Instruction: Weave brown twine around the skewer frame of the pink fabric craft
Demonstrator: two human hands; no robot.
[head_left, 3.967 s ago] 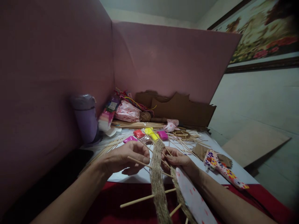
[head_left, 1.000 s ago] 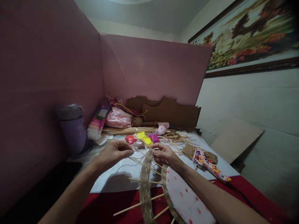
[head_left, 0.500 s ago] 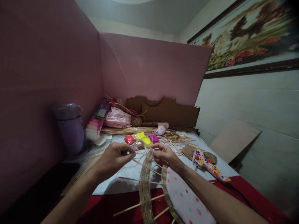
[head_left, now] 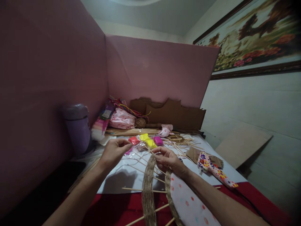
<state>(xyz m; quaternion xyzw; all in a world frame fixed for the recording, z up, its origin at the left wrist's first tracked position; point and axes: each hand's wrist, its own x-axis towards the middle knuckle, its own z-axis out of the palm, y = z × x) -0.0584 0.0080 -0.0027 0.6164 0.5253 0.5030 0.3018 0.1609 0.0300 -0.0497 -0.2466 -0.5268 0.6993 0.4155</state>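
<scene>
A half-round piece of weaving leans toward me, with a brown twine band (head_left: 149, 188) woven across thin wooden sticks (head_left: 160, 191). Its inner part is a white fabric-covered panel (head_left: 188, 199) with red and blue dots, edged in more twine. My right hand (head_left: 169, 160) grips the upper end of the band, thumb and fingers closed around it. To the left of the band, my left hand (head_left: 115, 154) is raised with thumb and forefinger pinched together. Whatever lies in that pinch is too fine to make out.
Small red (head_left: 134, 140), yellow (head_left: 151, 144) and magenta packets (head_left: 158, 140) lie beyond my hands. A flower-patterned glue gun (head_left: 215, 171) rests on cardboard at the right. A purple lidded container (head_left: 78, 131) stands at the left. Behind are bundled sticks (head_left: 131, 132) and a twine ball (head_left: 140, 122).
My left hand has drawn away leftward from the band, still pinched. The woven piece has turned slightly and sits a little lower in view. My right hand keeps its hold.
</scene>
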